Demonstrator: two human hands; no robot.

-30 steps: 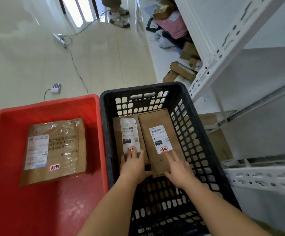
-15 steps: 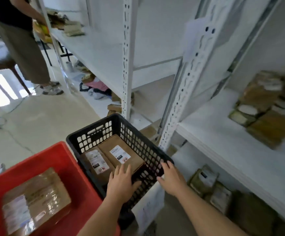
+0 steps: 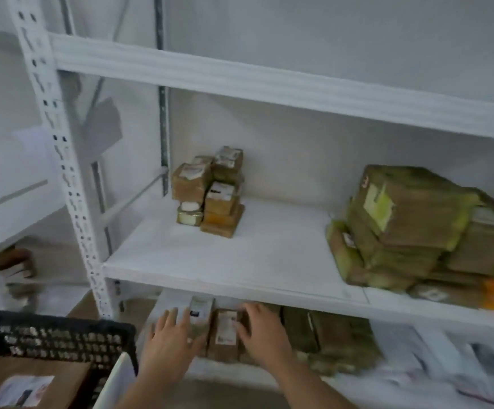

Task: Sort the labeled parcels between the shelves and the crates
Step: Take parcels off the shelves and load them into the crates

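Brown parcels [image 3: 225, 335] stand upright on the low shelf [image 3: 239, 371], right between our hands. Our left hand [image 3: 169, 346] and right hand [image 3: 262, 335] spread wide, fingers straight, flanking them and gripping nothing; the right sits slightly nearer.

Two brown parcels [image 3: 214, 332] with white labels stand side by side on the bottom shelf [image 3: 239, 371], between the two hands' fingers.
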